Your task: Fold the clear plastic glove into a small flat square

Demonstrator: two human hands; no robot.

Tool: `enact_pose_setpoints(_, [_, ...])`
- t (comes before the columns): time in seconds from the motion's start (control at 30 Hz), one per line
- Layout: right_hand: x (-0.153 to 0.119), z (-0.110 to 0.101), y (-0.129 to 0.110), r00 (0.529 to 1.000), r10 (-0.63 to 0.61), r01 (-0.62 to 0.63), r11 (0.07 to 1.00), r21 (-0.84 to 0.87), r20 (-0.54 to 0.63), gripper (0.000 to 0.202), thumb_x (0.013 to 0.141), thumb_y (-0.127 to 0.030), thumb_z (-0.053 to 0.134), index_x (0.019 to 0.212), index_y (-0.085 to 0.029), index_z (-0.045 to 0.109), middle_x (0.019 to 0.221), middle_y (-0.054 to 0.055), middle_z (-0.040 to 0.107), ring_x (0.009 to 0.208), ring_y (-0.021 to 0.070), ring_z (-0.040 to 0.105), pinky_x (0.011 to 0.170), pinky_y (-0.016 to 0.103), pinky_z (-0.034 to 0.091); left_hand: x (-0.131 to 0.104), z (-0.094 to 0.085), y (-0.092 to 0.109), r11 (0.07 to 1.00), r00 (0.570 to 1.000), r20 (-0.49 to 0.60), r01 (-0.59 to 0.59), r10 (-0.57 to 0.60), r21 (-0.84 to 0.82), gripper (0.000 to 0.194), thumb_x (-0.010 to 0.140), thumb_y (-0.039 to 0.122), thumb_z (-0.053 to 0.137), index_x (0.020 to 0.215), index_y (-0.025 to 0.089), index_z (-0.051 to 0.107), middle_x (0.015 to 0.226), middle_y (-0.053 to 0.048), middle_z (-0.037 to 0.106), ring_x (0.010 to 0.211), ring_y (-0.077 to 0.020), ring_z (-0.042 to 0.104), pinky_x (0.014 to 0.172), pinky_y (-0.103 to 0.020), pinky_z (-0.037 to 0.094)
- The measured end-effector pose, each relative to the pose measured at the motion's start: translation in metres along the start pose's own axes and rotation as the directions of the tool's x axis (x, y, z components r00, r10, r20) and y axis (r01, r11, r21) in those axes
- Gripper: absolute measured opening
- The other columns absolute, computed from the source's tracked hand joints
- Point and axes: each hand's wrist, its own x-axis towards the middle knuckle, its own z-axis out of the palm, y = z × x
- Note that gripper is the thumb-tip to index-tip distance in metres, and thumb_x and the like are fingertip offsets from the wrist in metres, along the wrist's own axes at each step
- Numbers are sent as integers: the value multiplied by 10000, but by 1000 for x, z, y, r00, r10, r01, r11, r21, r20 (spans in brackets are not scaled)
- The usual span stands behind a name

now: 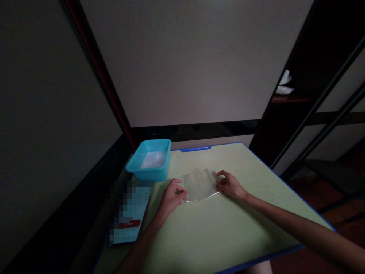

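A clear plastic bag (199,184) lies spread over the middle of the table, its near edge shining a little. At its left near corner my left hand (172,195) pinches the film between thumb and fingers. My right hand (230,184) grips the bag's right side, with the thumb and fingertips closed on the plastic and the index finger raised. Both forearms reach in from the near side.
A turquoise plastic basin (151,176) with white sheets inside stands at the table's back left. In front of it lies a light blue flat packet (132,213), partly pixelated. The pale table (242,228) has a blue rim. Cabinet panels (196,68) rise behind.
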Motion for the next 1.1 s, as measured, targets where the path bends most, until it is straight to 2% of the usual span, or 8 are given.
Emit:
enact_pose_setpoints(0.17, [-4, 1, 2, 998, -50, 48, 997, -53, -44, 340, 605, -88, 493, 933, -149, 431, 519, -48, 554, 444, 98, 503, 407, 176, 343, -2, 1, -5, 999, 999, 9, -41, 41, 7, 487, 453, 109, 609, 891, 193, 413, 595, 100, 503, 414, -74, 514, 346, -143, 341])
enact_pose_setpoints(0.47, [-9, 1, 3, 998, -41, 40, 999, -22, -43, 375, 629, -122, 509, 994, -143, 426, 576, -32, 563, 437, 93, 509, 397, 179, 370, -1, 7, -19, 988, 993, -11, -119, 121, 96, 604, 474, 51, 576, 1028, 202, 391, 683, 91, 478, 428, -48, 498, 404, -153, 369])
enact_pose_setpoints(0.7, [2, -5, 5, 993, 64, -67, 997, 27, 96, 392, 657, -131, 509, 1013, -161, 347, 500, -74, 533, 387, 72, 448, 364, 158, 302, 0, 7, -16, 998, 999, 23, -49, 48, 51, 642, 465, 30, 564, 1049, 205, 364, 687, 91, 471, 426, -57, 506, 349, -142, 345])
enact_pose_setpoints(0.83, [5, -11, 1, 987, 83, -85, 996, 10, 137, 372, 684, -133, 501, 1020, -163, 345, 532, -51, 568, 420, 82, 492, 379, 163, 326, -2, 6, -11, 998, 999, 42, -9, 6, 66, 650, 468, 29, 555, 1059, 208, 352, 705, 87, 468, 418, -59, 505, 299, -138, 321])
enact_pose_setpoints(0.93, [12, -15, -5, 989, 72, -70, 997, -21, 131, 400, 673, -136, 546, 1027, -156, 359, 504, -51, 566, 423, 91, 503, 395, 172, 338, -3, 5, -10, 997, 999, 48, 0, -4, 79, 637, 483, 29, 545, 1060, 210, 345, 718, 82, 469, 426, -56, 507, 292, -130, 322])
enact_pose_setpoints(1.1, [40, -13, -12, 998, 35, -33, 998, -55, 49, 441, 618, -102, 603, 999, -161, 389, 473, -79, 528, 414, 87, 494, 411, 174, 331, -1, 5, -12, 997, 999, 41, -10, 7, 73, 609, 492, 33, 534, 1044, 214, 348, 698, 89, 461, 414, -49, 503, 289, -119, 310])
